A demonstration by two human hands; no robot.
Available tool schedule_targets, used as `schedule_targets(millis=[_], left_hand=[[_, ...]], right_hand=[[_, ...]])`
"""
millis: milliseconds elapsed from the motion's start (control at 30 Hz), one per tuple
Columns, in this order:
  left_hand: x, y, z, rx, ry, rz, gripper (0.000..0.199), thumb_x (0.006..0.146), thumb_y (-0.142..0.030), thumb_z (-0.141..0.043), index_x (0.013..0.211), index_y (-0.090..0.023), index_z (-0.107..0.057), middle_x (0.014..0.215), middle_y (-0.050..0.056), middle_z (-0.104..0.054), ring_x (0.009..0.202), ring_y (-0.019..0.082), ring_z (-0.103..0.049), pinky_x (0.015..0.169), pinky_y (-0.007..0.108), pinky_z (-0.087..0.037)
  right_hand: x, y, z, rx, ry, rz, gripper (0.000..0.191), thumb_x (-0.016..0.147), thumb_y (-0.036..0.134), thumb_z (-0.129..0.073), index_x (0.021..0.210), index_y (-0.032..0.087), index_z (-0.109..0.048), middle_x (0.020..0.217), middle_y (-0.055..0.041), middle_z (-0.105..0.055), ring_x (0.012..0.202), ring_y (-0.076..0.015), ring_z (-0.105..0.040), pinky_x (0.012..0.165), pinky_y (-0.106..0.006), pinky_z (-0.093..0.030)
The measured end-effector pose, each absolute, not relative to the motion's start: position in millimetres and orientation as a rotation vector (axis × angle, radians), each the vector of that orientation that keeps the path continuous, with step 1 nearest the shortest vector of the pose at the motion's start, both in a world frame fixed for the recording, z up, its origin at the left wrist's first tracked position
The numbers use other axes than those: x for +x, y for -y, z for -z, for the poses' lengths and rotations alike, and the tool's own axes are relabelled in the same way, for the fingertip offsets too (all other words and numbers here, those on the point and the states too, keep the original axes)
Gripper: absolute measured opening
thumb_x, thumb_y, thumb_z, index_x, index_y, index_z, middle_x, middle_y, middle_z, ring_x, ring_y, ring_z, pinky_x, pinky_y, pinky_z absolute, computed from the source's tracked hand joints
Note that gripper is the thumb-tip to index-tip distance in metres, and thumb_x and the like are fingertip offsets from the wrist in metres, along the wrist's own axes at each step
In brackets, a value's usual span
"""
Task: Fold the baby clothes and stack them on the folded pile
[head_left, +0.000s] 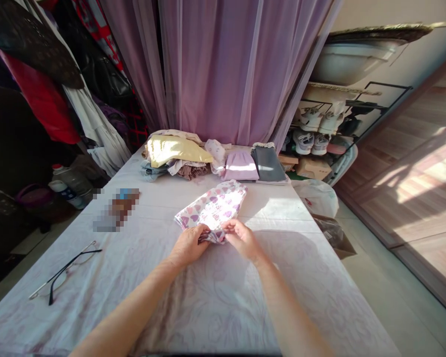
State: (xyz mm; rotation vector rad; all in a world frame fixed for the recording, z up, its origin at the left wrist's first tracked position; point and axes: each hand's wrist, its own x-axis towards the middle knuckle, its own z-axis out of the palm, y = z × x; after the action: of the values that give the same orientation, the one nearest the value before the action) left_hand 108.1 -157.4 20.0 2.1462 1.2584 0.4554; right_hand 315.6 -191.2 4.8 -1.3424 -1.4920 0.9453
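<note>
A small white cloth garment [217, 204] with pink and purple hearts lies on the pale patterned bed sheet [223, 307]. Its near edge is gathered between my two hands. My left hand [191, 243] pinches that edge from the left, fingers closed on the fabric. From the right, my right hand [244, 240] grips the same edge between thumb and fingers. The garment's exact kind cannot be made out. Its far end stretches away toward the upper right, partly in bright sunlight.
Behind the garment are a heap of clothes [178, 151], a folded lilac cloth [241, 166] and a folded dark grey cloth [270, 164]. Eyeglasses [65, 270] and a blurred-out item [116, 210] lie at left. Purple curtains [223, 69] hang behind; a shoe rack [319, 121] stands at right.
</note>
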Motion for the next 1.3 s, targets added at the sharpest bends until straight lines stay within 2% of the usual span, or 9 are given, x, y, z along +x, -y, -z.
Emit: schedule_targets(millis=[133, 267, 500, 633, 700, 833, 1067, 1200, 1300], left_hand=[[108, 157, -17, 2.078, -1.285, -0.484, 0.039, 0.076, -0.017, -0.059, 0.114, -0.025, -0.062, 0.099, 0.004, -0.075, 0.094, 0.02, -0.07, 0.084, 0.029, -0.052], [108, 160, -15, 2.024, -1.257, -0.547, 0.046, 0.074, -0.022, -0.064, 0.12, -0.024, -0.061, 0.103, 0.005, -0.074, 0.091, 0.02, -0.07, 0.083, 0.03, -0.053], [110, 165, -11, 2.108, -1.266, -0.671, 0.019, 0.073, -0.031, -0.066, 0.091, -0.024, -0.064, 0.088, 0.003, -0.072, 0.086, 0.022, -0.066, 0.086, 0.037, -0.05], [110, 168, -10, 2.129, -1.255, -0.674, 0.017, 0.074, -0.03, -0.065, 0.09, -0.024, -0.064, 0.087, 0.004, -0.072, 0.089, 0.024, -0.064, 0.09, 0.039, -0.048], [110, 168, -8, 2.13, -1.262, -0.676, 0.018, 0.074, -0.028, -0.065, 0.092, -0.024, -0.064, 0.089, 0.005, -0.072, 0.091, 0.024, -0.064, 0.09, 0.038, -0.048], [110, 167, -5, 2.158, -1.269, -0.649, 0.021, 0.072, -0.023, -0.065, 0.093, -0.024, -0.065, 0.09, 0.005, -0.072, 0.091, 0.025, -0.064, 0.088, 0.038, -0.047], [109, 168, -5, 2.297, -1.127, -0.614, 0.017, 0.071, -0.013, -0.059, 0.082, -0.023, -0.064, 0.083, 0.002, -0.07, 0.087, 0.022, -0.062, 0.093, 0.041, -0.042], [107, 169, -8, 2.334, -1.051, -0.602, 0.018, 0.07, -0.011, -0.058, 0.081, -0.023, -0.064, 0.085, 0.002, -0.072, 0.088, 0.022, -0.062, 0.092, 0.04, -0.04], [105, 170, -8, 2.35, -0.996, -0.614, 0.018, 0.069, -0.011, -0.058, 0.081, -0.023, -0.063, 0.087, 0.002, -0.072, 0.088, 0.022, -0.061, 0.091, 0.04, -0.041]], right_hand=[[334, 202, -4, -1.595, 1.561, -0.643, 0.015, 0.078, 0.029, -0.056, 0.087, 0.022, -0.066, 0.085, -0.0038, -0.073, 0.078, -0.0182, -0.067, 0.073, -0.03, -0.052], [328, 209, -1, -1.647, 1.688, -0.484, 0.016, 0.077, 0.026, -0.057, 0.09, 0.022, -0.067, 0.091, -0.0049, -0.072, 0.076, -0.0172, -0.066, 0.073, -0.029, -0.05], [304, 201, -16, -2.026, 1.759, -0.384, 0.017, 0.079, 0.032, -0.064, 0.094, 0.024, -0.065, 0.091, -0.0031, -0.071, 0.08, -0.0199, -0.065, 0.069, -0.028, -0.043], [294, 192, -31, -2.132, 1.913, -0.35, 0.027, 0.081, 0.03, -0.064, 0.107, 0.023, -0.063, 0.101, -0.0074, -0.071, 0.09, -0.0234, -0.065, 0.071, -0.029, -0.041], [293, 188, -36, -2.147, 1.98, -0.34, 0.025, 0.084, 0.029, -0.061, 0.108, 0.023, -0.063, 0.104, -0.0083, -0.071, 0.093, -0.0242, -0.065, 0.071, -0.03, -0.04], [298, 190, -35, -2.263, 1.99, -0.222, 0.021, 0.088, 0.02, -0.051, 0.105, 0.021, -0.063, 0.097, -0.0098, -0.071, 0.086, -0.0236, -0.066, 0.069, -0.031, -0.039], [313, 215, -13, -2.171, 1.934, -0.168, 0.023, 0.084, 0.012, -0.049, 0.097, 0.022, -0.066, 0.094, -0.0066, -0.067, 0.086, -0.0199, -0.061, 0.069, -0.028, -0.039], [317, 221, -12, -2.116, 1.935, -0.177, 0.022, 0.083, 0.012, -0.049, 0.088, 0.022, -0.068, 0.091, -0.0063, -0.067, 0.087, -0.0195, -0.061, 0.071, -0.027, -0.04], [324, 216, -18, -2.033, 1.931, -0.284, 0.018, 0.081, 0.016, -0.053, 0.081, 0.023, -0.069, 0.085, -0.0032, -0.068, 0.079, -0.0172, -0.061, 0.066, -0.025, -0.038]])
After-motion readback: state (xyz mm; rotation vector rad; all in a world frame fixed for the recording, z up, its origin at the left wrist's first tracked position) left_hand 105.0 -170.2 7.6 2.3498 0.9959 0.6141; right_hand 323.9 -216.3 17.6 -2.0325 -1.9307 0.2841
